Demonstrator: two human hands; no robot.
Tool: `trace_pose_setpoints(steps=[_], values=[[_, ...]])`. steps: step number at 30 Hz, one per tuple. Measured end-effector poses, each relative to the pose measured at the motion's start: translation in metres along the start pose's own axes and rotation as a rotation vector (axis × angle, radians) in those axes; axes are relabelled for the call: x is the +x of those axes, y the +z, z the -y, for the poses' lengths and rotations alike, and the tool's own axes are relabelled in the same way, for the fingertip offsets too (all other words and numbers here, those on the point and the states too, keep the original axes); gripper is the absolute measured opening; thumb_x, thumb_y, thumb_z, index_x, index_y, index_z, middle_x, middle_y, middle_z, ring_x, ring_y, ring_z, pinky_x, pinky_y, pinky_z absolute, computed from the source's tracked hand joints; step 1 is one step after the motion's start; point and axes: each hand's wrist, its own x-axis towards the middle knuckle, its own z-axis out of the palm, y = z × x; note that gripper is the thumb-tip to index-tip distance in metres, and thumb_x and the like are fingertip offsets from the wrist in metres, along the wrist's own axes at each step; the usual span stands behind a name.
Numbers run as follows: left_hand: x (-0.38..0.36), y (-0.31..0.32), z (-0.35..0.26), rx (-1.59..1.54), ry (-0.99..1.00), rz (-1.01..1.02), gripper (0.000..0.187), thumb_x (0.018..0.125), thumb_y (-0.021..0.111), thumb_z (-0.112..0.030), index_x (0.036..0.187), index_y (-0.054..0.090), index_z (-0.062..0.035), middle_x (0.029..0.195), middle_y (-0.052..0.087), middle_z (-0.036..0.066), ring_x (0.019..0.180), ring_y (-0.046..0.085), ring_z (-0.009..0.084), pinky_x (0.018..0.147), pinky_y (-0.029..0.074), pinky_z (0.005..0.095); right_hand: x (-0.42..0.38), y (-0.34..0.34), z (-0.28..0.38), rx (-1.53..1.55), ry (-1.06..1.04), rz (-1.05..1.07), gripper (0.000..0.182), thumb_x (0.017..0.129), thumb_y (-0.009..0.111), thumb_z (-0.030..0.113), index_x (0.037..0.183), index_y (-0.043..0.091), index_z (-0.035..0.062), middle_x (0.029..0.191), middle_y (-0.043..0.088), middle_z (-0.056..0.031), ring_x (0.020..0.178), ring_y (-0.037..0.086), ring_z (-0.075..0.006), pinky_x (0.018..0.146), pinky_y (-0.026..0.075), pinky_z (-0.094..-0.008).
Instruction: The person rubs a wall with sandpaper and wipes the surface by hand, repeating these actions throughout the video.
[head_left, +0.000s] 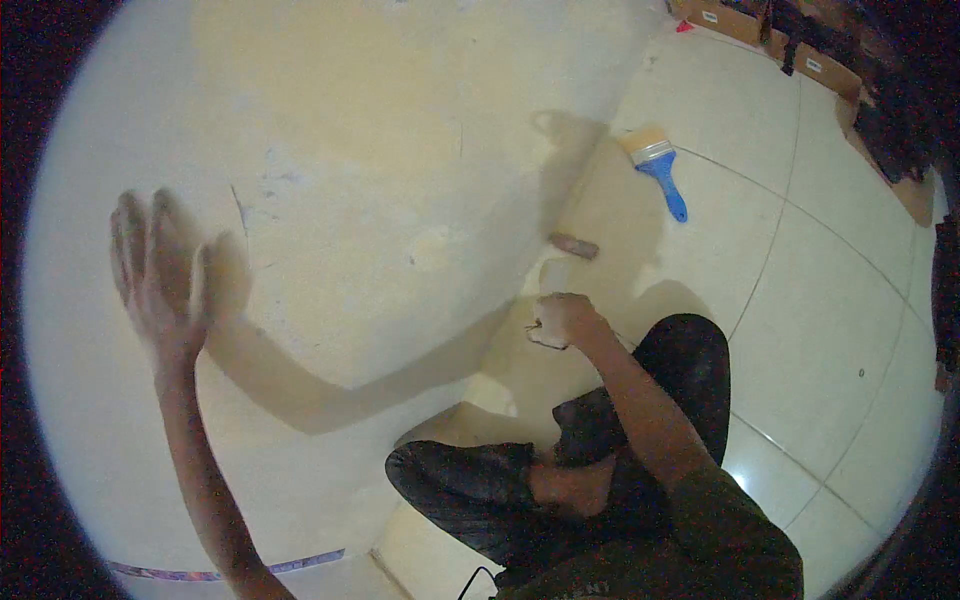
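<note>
My left hand is raised at the pale, patchy wall, its fingers spread and empty. A dark vertical crack in the wall lies just right of that hand. My right hand is closed in front of my folded legs, near where wall meets floor. From its top sticks out a pale, flat piece, and a thin dark loop shows below the fingers; I cannot tell what kind of thing this is. Just beyond lies a small reddish-brown block. A flat paintbrush with a blue handle rests farther out.
Pale floor tiles stretch away to the right. Cardboard boxes and dark items line the far right edge. A patterned strip runs along the wall at lower left. A black cable curls beside my lap.
</note>
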Motion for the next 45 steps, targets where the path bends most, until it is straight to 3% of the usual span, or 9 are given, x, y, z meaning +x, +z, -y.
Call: trace_pose_setpoints(steps=[10,19,22,26,31,37,40,42,45], values=[[-0.166,-0.033,0.139,0.227,-0.186,-0.043,0.073,0.102,0.054,-0.046,0.163,0.031,-0.0137,0.169,0.022,0.02,0.156,0.018,0.0424,0.125,0.016,0.0574,-0.002,-0.025,0.025,-0.116,0.037,0.154,0.056,0.092,0.065,0.056,0.117,0.068,0.0065,0.109,0.073,-0.0202,0.099,0.073,-0.0374,0.089,0.057,-0.0498],[-0.26,-0.017,0.096,0.216,-0.268,-0.093,0.085,0.099,0.046,-0.063,0.161,0.032,-0.0067,0.168,0.021,0.023,0.155,0.021,0.043,0.125,0.016,0.0573,-0.005,-0.07,0.066,0.44,-0.194,-0.421,0.05,0.1,0.063,0.05,0.097,0.068,0.0002,0.084,0.069,-0.0158,0.076,0.066,-0.027,0.073,0.053,-0.0411],[-0.269,-0.015,0.096,0.2,-0.277,-0.126,0.085,0.098,0.047,-0.063,0.161,0.034,-0.0068,0.168,0.023,0.024,0.154,0.023,0.0431,0.124,0.018,0.057,0.002,-0.127,0.119,0.558,-0.172,-0.555,0.049,0.101,0.061,0.046,0.118,0.066,0.0005,0.09,0.072,-0.0182,0.087,0.072,-0.0333,0.082,0.055,-0.0428],[-0.266,-0.021,0.087,0.212,-0.299,-0.126,0.085,0.098,0.045,-0.065,0.159,0.037,-0.0066,0.166,0.026,0.024,0.153,0.026,0.0434,0.124,0.02,0.0564,0.029,-0.189,0.158,0.591,-0.207,-0.84,0.047,0.102,0.058,0.045,0.114,0.062,-0.0008,0.086,0.073,-0.0186,0.08,0.073,-0.0372,0.079,0.055,-0.0465],[-0.265,-0.031,0.083,0.239,-0.301,-0.143,0.084,0.098,0.044,-0.065,0.159,0.039,-0.006,0.166,0.027,0.024,0.153,0.027,0.0435,0.123,0.02,0.0574,0.062,-0.129,0.144,0.189,-0.095,-0.991,0.045,0.105,0.055,0.041,0.125,0.056,0.0012,0.084,0.073,-0.0159,0.072,0.072,-0.0353,0.073,0.055,-0.0479],[-0.256,-0.043,0.093,0.269,-0.298,-0.124,0.083,0.1,0.042,-0.063,0.16,0.035,-0.0058,0.166,0.028,0.025,0.153,0.027,0.0436,0.122,0.02,0.0584,0.051,-0.082,0.143,0.367,-0.301,-0.988,0.036,0.105,0.055,0.031,0.129,0.052,0.0033,0.079,0.073,-0.0143,0.067,0.071,-0.0337,0.063,0.055,-0.0493],[-0.265,-0.041,0.084,0.293,-0.296,-0.099,0.079,0.102,0.04,-0.059,0.16,0.034,-0.0052,0.166,0.028,0.025,0.153,0.026,0.0441,0.122,0.021,0.0588,0.072,-0.106,0.148,0.567,-0.294,-0.992,0.029,0.105,0.055,0.027,0.121,0.055,0.0036,0.074,0.071,-0.0129,0.064,0.071,-0.0329,0.059,0.055,-0.0477],[-0.274,-0.036,0.077,0.3,-0.295,-0.107,0.078,0.103,0.04,-0.058,0.16,0.034,-0.0051,0.166,0.027,0.025,0.153,0.026,0.0445,0.122,0.022,0.0583,0.075,-0.091,0.136,0.021,-0.238,-1.205,0.025,0.105,0.054,0.027,0.112,0.059,0.004,0.072,0.071,-0.0102,0.061,0.071,-0.0307,0.058,0.056,-0.0455],[-0.268,-0.034,0.077,0.3,-0.283,-0.086,0.085,0.101,0.038,-0.063,0.159,0.035,-0.0017,0.165,0.028,0.025,0.154,0.025,0.0432,0.124,0.019,0.0553,0.071,-0.068,0.111,0.21,-0.281,-1.076,0.026,0.105,0.055,0.029,0.112,0.06,0.0047,0.072,0.071,-0.0102,0.062,0.071,-0.0314,0.06,0.057,-0.0455]])
